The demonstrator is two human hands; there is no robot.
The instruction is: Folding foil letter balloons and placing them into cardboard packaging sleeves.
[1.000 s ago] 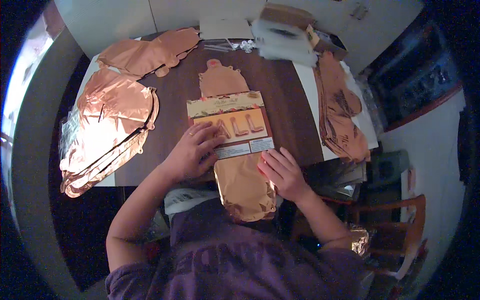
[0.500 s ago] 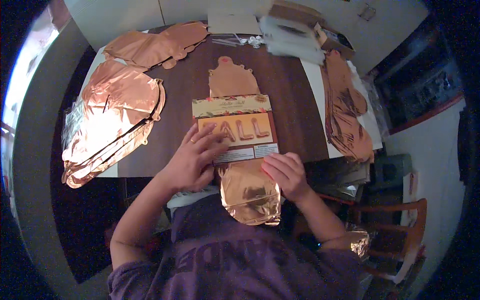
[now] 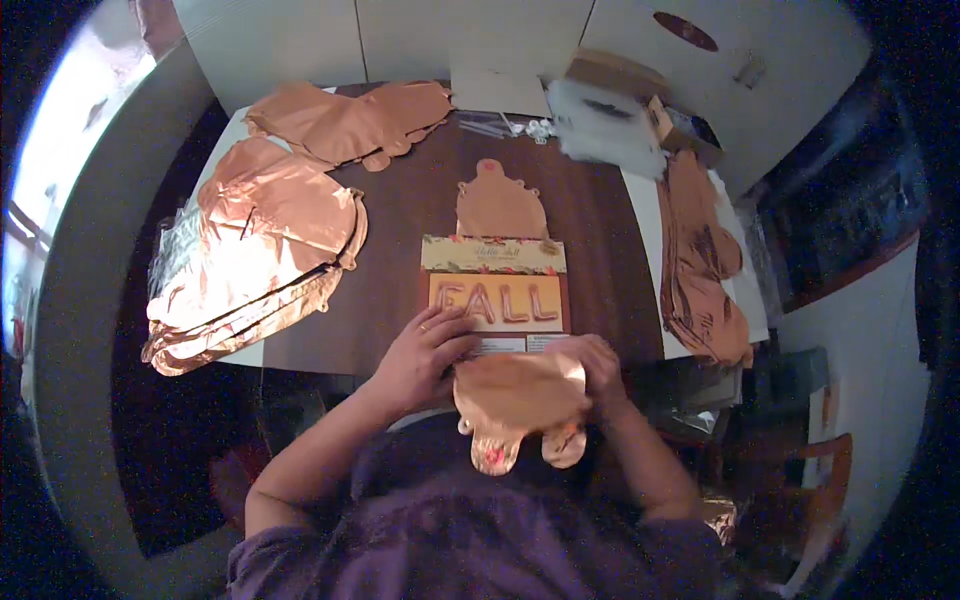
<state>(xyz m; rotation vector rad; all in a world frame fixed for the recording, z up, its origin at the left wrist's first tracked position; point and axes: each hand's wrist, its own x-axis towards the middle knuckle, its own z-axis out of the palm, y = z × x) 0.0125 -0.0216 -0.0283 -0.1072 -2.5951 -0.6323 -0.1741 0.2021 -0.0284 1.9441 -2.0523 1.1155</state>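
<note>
The left hand [image 3: 425,355] presses flat, fingers spread and gripping nothing, on the lower edge of the printed card package [image 3: 495,295] lying on the dark surface [image 3: 400,250]. The right hand [image 3: 598,368] grips the folded copper foil balloon [image 3: 520,400] (its tabs hanging over the near edge), fingers curled round its right side.

bare tabletop [image 3: 400,250] centre, foil balloon stacks [image 3: 250,270] flanking

A home room: dark wooden table [image 3: 590,215], wooden chair [image 3: 815,480], white walls.
</note>
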